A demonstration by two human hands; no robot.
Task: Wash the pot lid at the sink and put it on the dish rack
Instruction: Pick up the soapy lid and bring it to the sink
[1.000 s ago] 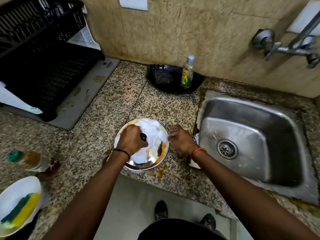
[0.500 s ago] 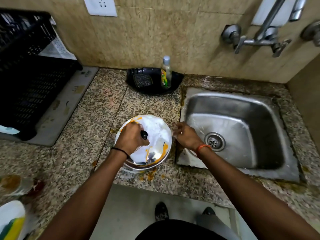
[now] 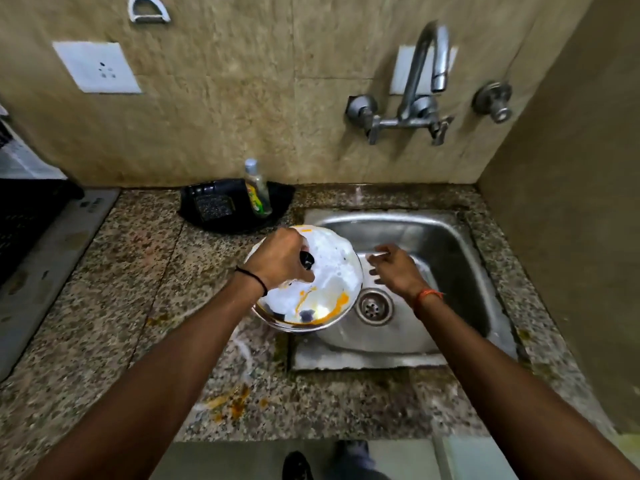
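The steel pot lid [image 3: 322, 292] is covered in white foam with orange food streaks near its front rim. My left hand [image 3: 280, 259] grips its black knob and holds it lifted over the left edge of the steel sink [image 3: 446, 244]. My right hand [image 3: 394, 270] hovers over the sink basin just right of the lid, fingers spread, holding nothing. The black dish rack [image 3: 24, 220] shows only as a dark corner at the far left edge.
A wall tap [image 3: 427, 67] with two handles hangs above the sink. A black tray [image 3: 277, 202] with a scrubber and a dish soap bottle [image 3: 258, 188] sits against the wall. Orange spills mark the granite counter [image 3: 121, 306]. A side wall stands right of the sink.
My left hand has lifted the lid off the counter and carried it right, over the sink's edge. My right hand let go of the rim and opened over the basin. The view tilted up.
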